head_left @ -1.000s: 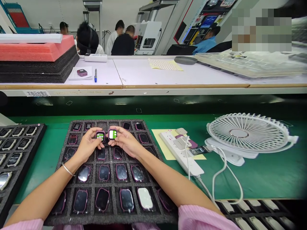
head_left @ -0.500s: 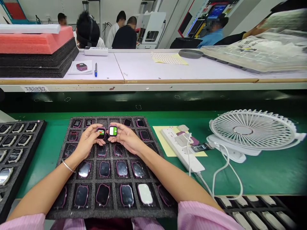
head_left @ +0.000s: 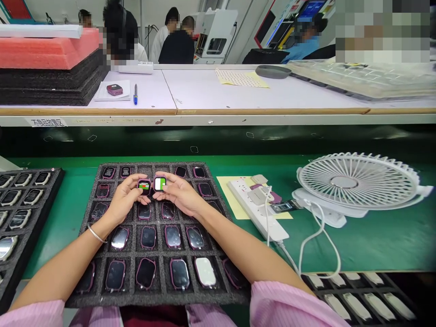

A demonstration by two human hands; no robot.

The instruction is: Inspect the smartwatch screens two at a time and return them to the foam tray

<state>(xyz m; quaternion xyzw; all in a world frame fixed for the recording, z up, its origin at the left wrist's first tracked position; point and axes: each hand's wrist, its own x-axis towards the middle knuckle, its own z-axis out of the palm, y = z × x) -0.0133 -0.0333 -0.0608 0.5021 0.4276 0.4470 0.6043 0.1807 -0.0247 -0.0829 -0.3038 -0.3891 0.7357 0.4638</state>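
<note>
On the smooth green table (head_left: 384,247), the dark grey foam tray (head_left: 158,299) has a green margin along its left and right edges. Over its far half, the left hand (head_left: 126,197) pinches one purple-framed square watch (head_left: 144,184), the right hand (head_left: 182,196) another such watch (head_left: 158,182), both screens lit.

The left forearm (head_left: 70,256) and right forearm (head_left: 247,245) reach forward, slanting inward — left hand (head_left: 126,198) and right hand (head_left: 181,195) side by side, close together, each curled in a pinching grip.

The left hand (head_left: 123,200) partly hides its watch (head_left: 144,185).
</note>
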